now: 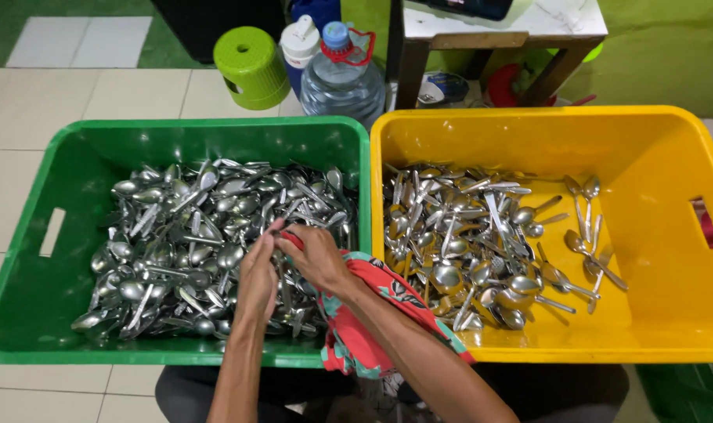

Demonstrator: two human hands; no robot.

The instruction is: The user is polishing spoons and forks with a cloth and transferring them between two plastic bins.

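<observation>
1. Two bare hands meet over the near right part of a green plastic crate (27,258). The left hand (258,278) has its fingers curled closed around what seems to be a metal spoon (276,228), whose tip shows just above the fingertips.
2. The right hand (317,254) has its fingers pinched closed on a red and teal patterned cloth (372,313), pressed against that same spoon. The cloth trails back over the right wrist and hangs across the crate's near rim.
3. By judgement, the spoon is light, stiff and smooth, likely slippery if wet. The narrow handle looks the surest place to hold, leaving the bowl free.
4. The cloth is soft and limp. It folds around whatever it is bunched against.
5. Under the hands, the green crate holds a deep heap of silver spoons (192,235), lying in all directions.
6. Touching its right side stands a yellow plastic crate (662,313). A thinner pile of shiny spoons (458,243) covers its left half, with several lying loose towards the right.
7. Both crates rest on a pale tiled floor (137,94). Beyond them stand a lime green stool (250,66), a large clear water bottle (342,78) and a wooden table (521,31).
</observation>
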